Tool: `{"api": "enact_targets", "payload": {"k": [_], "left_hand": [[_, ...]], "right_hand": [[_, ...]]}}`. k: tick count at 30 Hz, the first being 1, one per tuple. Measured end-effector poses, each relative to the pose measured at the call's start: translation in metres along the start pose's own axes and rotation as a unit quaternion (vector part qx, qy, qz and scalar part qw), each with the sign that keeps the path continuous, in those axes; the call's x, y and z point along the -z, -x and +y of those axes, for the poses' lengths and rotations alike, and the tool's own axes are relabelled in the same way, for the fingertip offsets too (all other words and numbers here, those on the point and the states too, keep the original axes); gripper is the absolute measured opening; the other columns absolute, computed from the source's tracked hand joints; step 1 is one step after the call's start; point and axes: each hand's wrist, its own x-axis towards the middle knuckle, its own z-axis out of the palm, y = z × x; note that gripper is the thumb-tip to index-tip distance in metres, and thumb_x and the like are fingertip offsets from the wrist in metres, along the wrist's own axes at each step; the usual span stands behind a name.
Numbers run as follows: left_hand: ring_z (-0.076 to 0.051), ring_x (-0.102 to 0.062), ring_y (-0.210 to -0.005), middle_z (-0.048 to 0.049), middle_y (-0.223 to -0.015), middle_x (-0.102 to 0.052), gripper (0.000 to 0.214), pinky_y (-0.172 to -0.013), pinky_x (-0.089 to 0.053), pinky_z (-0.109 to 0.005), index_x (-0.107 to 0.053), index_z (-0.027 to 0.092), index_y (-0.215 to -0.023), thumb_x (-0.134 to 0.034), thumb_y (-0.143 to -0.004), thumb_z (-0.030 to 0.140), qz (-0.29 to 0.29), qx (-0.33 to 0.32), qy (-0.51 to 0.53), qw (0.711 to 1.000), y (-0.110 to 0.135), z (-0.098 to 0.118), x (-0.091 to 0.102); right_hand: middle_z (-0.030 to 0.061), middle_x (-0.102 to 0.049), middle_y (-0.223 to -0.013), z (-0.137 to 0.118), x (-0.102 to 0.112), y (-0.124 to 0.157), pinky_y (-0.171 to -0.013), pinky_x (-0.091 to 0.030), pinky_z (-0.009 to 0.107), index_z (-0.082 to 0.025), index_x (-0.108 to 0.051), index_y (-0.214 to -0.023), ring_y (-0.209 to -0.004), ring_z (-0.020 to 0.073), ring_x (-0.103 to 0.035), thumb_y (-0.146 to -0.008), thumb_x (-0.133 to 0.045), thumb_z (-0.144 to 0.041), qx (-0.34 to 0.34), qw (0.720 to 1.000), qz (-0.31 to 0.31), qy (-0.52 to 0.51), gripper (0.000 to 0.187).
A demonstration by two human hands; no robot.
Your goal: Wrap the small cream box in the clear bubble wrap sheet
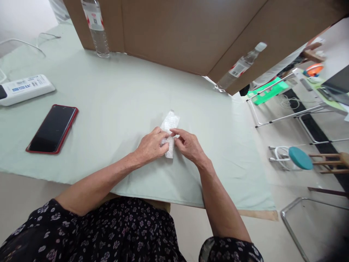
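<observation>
A small clear plastic packet (169,122) with a white, crinkled look lies on the pale green tablecloth (114,105) near the middle of the table. My left hand (151,146) rests on its left side with fingers curled, pinching the packet. My right hand (188,144) comes in from the right, thumb and forefinger pinched on the packet's edge. Both hands meet over its lower half; what is inside the packet I cannot make out.
A red-cased phone (53,128) lies face up at the left. Beyond it sits a white power strip (25,89). Two clear water bottles (96,27) (240,67) stand against a brown cardboard wall (191,32). A teal stool (300,158) and metal frames are on the floor to the right.
</observation>
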Motion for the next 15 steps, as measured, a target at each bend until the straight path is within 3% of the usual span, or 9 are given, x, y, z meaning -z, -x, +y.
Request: {"api": "enact_targets", "payload": {"k": [5, 10, 15], "left_hand": [[-0.017, -0.065, -0.080, -0.0057, -0.108, -0.066, 0.028, -0.072, -0.054, -0.032, -0.069, 0.020, -0.109, -0.056, -0.085, 0.023, -0.002, 0.010, 0.003, 1.000, 0.000, 0.000, 0.000], [-0.017, -0.065, -0.080, -0.0052, -0.106, -0.066, 0.028, -0.074, -0.055, -0.032, -0.070, 0.021, -0.109, -0.056, -0.084, 0.022, 0.002, 0.007, 0.005, 1.000, -0.001, -0.002, -0.002], [-0.018, -0.065, -0.081, -0.0046, -0.100, -0.065, 0.031, -0.076, -0.055, -0.032, -0.071, 0.020, -0.110, -0.057, -0.083, 0.023, 0.001, 0.012, 0.009, 1.000, -0.002, -0.004, -0.003]], "right_hand": [[0.0054, -0.074, -0.100, -0.007, -0.005, 0.007, -0.064, -0.050, 0.030, -0.022, -0.069, -0.115, -0.066, 0.0140, -0.062, -0.086, -0.053, -0.023, -0.032, 0.996, 0.069, -0.038, 0.033], [0.0036, -0.073, -0.089, -0.010, -0.013, 0.013, -0.063, -0.051, 0.029, -0.021, -0.070, -0.104, -0.064, 0.0138, -0.060, -0.087, -0.053, -0.029, -0.042, 0.992, 0.088, -0.077, 0.025], [0.0047, -0.074, -0.092, -0.012, -0.021, 0.016, -0.066, -0.052, 0.031, -0.023, -0.070, -0.099, -0.073, 0.0170, -0.064, -0.088, -0.053, -0.030, -0.035, 0.989, 0.118, -0.084, 0.022]]}}
